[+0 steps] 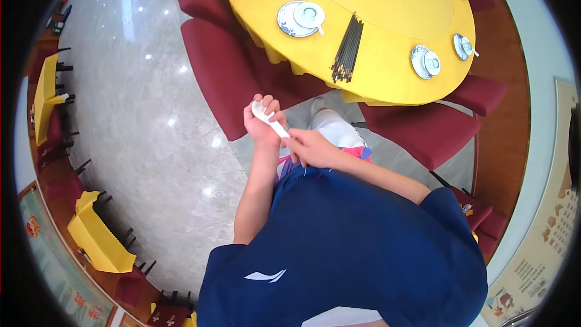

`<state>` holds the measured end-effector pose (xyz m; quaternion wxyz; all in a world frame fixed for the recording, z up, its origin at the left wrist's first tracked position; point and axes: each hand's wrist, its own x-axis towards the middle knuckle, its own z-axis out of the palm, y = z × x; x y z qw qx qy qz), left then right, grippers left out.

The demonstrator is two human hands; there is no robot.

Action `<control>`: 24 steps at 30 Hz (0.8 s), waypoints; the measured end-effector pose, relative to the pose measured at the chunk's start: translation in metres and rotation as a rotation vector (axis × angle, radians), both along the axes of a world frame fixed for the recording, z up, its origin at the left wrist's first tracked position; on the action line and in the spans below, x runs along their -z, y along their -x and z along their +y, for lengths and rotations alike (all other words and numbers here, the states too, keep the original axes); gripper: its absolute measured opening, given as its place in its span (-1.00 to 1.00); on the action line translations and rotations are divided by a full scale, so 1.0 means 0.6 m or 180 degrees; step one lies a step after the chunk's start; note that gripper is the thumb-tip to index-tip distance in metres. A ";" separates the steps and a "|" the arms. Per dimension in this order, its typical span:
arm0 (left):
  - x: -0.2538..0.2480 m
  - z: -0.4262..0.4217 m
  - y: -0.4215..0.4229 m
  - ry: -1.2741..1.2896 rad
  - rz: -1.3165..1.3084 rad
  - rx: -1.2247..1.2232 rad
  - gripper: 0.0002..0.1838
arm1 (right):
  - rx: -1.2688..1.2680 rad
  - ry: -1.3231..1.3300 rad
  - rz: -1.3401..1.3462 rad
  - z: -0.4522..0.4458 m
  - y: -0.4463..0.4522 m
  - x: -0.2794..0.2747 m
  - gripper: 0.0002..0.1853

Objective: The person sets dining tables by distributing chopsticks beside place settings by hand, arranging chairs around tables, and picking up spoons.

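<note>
A white soup spoon [278,127] is held in front of my body, over the gap between the chairs. My left hand [261,126] is curled round its bowl end, palm turned up. At the lower end of the handle, the fingers of my right hand [311,148] are pinched together on it. Whether more than one spoon is stacked here I cannot tell. Beyond my hands stands a round table with a yellow cloth [275,36]. A bundle of dark chopsticks [347,48] lies near its edge, apart from both hands.
Plates with bowls and spoons, such as one plate setting [293,19] and another setting [420,60], stand round the table. Burgundy chairs [221,79] flank me, including one chair [423,130] at right. More yellow-covered tables [100,236] line the left wall.
</note>
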<state>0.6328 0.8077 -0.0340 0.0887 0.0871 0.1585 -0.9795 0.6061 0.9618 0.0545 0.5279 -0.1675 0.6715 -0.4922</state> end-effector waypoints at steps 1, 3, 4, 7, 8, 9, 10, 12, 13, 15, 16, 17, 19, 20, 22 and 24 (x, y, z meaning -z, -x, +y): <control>0.006 -0.010 -0.019 -0.0074 0.0032 0.0019 -0.85 | -0.0459 -0.0025 0.0905 -0.005 -0.003 -0.010 -0.65; -0.006 -0.029 -0.058 0.0011 -0.0034 -0.0031 -0.82 | -0.0645 -0.0301 0.1519 -0.016 0.006 -0.010 -0.62; -0.009 -0.038 -0.074 0.0061 -0.0079 -0.0075 -0.80 | -0.0780 -0.0529 0.2157 -0.023 0.028 -0.008 -0.58; -0.013 -0.051 -0.116 0.0260 -0.0405 -0.0366 -0.76 | 0.0243 -0.0692 0.2430 -0.030 0.148 0.068 -0.50; -0.014 -0.053 -0.130 0.0172 -0.0529 -0.0470 -0.76 | 0.0177 -0.1501 0.2831 -0.034 0.194 0.086 -0.50; -0.016 -0.054 -0.144 0.0191 -0.0532 -0.0535 -0.76 | -0.0139 -0.1906 0.3339 -0.027 0.241 0.115 -0.51; -0.019 -0.053 -0.158 0.0319 -0.0752 -0.0674 -0.77 | -0.0317 -0.2199 0.3718 -0.023 0.290 0.162 -0.53; -0.024 -0.047 -0.178 0.0472 -0.0995 -0.0855 -0.78 | -0.0271 -0.2602 0.3804 -0.028 0.357 0.197 -0.53; -0.027 -0.042 -0.183 0.0505 -0.1210 -0.0943 -0.78 | -0.0229 -0.2629 0.3730 -0.027 0.385 0.217 -0.50; -0.033 -0.035 -0.184 0.0500 -0.1509 -0.1065 -0.78 | -0.0193 -0.2626 0.3627 -0.027 0.417 0.249 -0.48; -0.036 -0.033 -0.184 0.0529 -0.1535 -0.1077 -0.78 | -0.0074 -0.2650 0.3495 -0.028 0.428 0.264 -0.49; -0.043 -0.033 -0.179 0.0518 -0.1597 -0.1030 -0.80 | 0.0052 -0.2676 0.3359 -0.033 0.439 0.270 -0.50; -0.053 -0.032 -0.166 0.0507 -0.1662 -0.0943 -0.80 | 0.0079 -0.2608 0.3278 -0.036 0.455 0.286 -0.53; -0.056 -0.032 -0.156 0.0553 -0.1674 -0.0938 -0.80 | 0.0097 -0.2568 0.3222 -0.037 0.456 0.289 -0.57; -0.055 -0.034 -0.129 0.0736 -0.1906 -0.0722 -0.77 | 0.0137 -0.2477 0.3320 -0.042 0.463 0.296 -0.61; -0.057 -0.034 -0.104 0.0800 -0.1890 -0.0605 -0.76 | 0.0233 -0.2366 0.3394 -0.039 0.469 0.308 -0.65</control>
